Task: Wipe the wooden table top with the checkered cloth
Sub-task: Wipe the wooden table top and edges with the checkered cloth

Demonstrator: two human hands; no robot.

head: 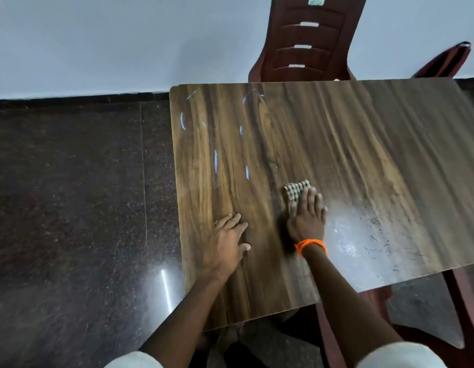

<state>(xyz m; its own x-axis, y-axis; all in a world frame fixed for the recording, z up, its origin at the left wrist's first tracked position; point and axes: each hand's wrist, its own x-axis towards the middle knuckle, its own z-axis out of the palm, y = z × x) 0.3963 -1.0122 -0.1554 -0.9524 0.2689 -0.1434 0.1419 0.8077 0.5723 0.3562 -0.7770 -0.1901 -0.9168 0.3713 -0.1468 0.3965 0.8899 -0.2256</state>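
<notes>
The wooden table top (363, 144) fills the middle and right of the head view, with wet streaks on its left part and a shiny patch at the right. A small folded checkered cloth (295, 189) lies near the table's middle. My right hand (307, 216), with an orange bracelet at the wrist, presses flat on the cloth with straight fingers; most of the cloth is hidden under it. My left hand (226, 243) rests flat on the wood to the left, fingers spread, holding nothing.
A dark red plastic chair (307, 41) stands behind the table's far edge, and another chair (448, 61) shows at the far right. Dark polished floor (71, 208) lies to the left. A pale wall runs along the back.
</notes>
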